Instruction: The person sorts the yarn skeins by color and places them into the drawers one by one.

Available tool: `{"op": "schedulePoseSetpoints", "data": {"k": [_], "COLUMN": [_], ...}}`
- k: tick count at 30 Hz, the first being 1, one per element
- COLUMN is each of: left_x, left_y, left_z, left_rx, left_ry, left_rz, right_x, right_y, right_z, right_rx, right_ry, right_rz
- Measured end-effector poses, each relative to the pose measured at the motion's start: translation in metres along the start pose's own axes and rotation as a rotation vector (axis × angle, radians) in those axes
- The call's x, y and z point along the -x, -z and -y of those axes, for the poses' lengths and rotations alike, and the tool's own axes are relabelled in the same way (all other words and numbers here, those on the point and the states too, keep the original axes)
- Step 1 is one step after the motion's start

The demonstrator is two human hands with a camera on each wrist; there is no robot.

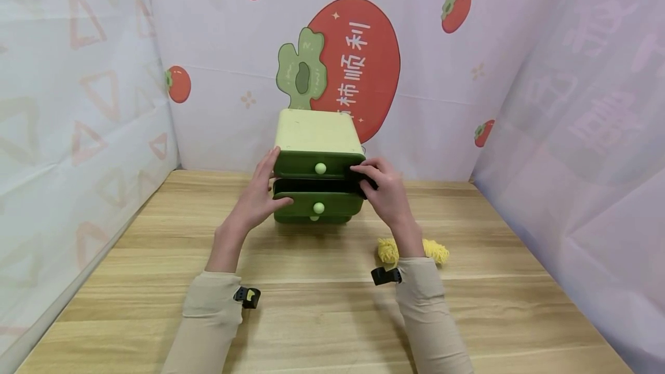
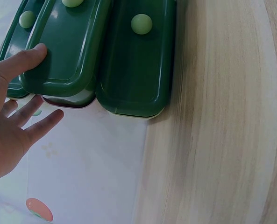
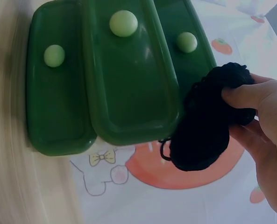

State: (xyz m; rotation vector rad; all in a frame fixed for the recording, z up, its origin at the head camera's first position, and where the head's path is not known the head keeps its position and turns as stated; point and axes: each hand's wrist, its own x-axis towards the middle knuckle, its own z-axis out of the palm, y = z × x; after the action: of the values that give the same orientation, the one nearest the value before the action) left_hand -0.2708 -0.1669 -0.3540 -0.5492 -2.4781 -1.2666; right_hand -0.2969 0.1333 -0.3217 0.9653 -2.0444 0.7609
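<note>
A small cabinet (image 1: 319, 130) with a pale green top and three dark green drawers stands at the back of the table. Its middle drawer (image 1: 296, 205) is pulled partway out; the top drawer (image 1: 296, 164) and bottom drawer (image 2: 133, 70) sit further back. My left hand (image 1: 254, 195) is at the cabinet's left side, fingers spread, thumb resting on the middle drawer's front. My right hand (image 1: 387, 192) pinches a skein of black yarn (image 3: 199, 135) between thumb and fingers. This skein hangs at the right end of the drawers, beside the middle drawer's opening.
A yellow yarn skein (image 1: 435, 251) lies on the wooden table (image 1: 312, 316), partly hidden under my right forearm. Printed cloth walls (image 1: 218, 27) with tomato pictures stand behind and on both sides. Each wrist wears a dark strap.
</note>
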Motion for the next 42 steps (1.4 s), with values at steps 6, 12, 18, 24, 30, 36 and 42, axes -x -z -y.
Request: {"op": "schedulePoseSetpoints", "data": {"k": [6, 12, 18, 24, 30, 36, 42], "left_x": [0.0, -0.001, 0.0, 0.0, -0.001, -0.002, 0.0], "left_y": [-0.001, -0.002, -0.004, -0.004, -0.003, -0.001, 0.0], "left_z": [0.0, 0.001, 0.003, 0.004, 0.004, 0.001, -0.001], "left_rx": [0.002, 0.003, -0.005, 0.005, 0.011, 0.004, -0.004], "left_ry": [0.004, -0.002, -0.002, -0.003, -0.009, -0.012, 0.0], "left_rz": [0.005, 0.0, -0.002, 0.001, -0.003, -0.005, -0.001], "right_x": [-0.002, -0.002, 0.002, 0.005, 0.004, 0.004, 0.004], "right_y": [-0.012, -0.025, -0.035, -0.039, -0.04, -0.039, -0.037], "right_z": [0.009, 0.015, 0.016, 0.017, 0.018, 0.019, 0.02], "right_rx": [0.027, -0.013, -0.007, 0.023, 0.058, 0.039, 0.037], "right_ry": [0.077, 0.123, 0.071, -0.006, 0.001, -0.016, -0.048], "right_rz": [0.007, 0.047, 0.119, 0.149, 0.168, 0.168, 0.162]}}
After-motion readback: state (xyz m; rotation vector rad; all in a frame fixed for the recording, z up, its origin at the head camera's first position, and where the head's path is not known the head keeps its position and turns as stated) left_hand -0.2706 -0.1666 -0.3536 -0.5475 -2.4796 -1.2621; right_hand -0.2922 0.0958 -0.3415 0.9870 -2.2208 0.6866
